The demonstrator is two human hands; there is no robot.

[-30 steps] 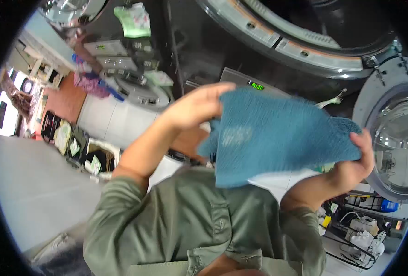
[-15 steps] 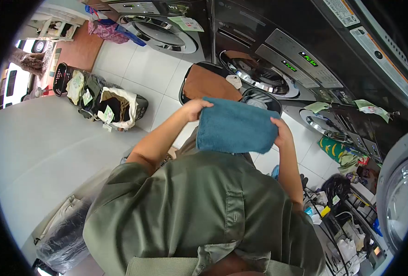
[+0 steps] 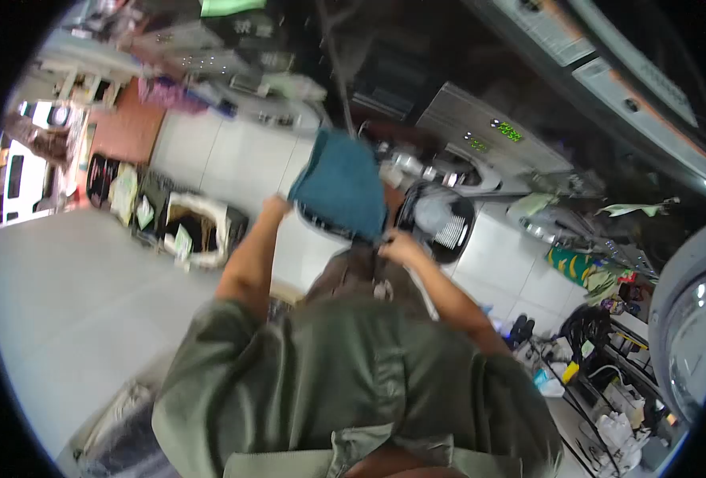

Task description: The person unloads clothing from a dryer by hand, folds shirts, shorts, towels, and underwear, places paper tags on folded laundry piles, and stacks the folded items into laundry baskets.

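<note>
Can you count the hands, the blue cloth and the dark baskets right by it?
Left hand and right hand: 2
Blue cloth: 1
Side basket and half-hidden basket: 2
Total: 5

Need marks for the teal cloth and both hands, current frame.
Teal cloth (image 3: 341, 185): head view, middle of its visible face.
Left hand (image 3: 276, 208): head view, middle of the hand.
Right hand (image 3: 403, 248): head view, middle of the hand.
</note>
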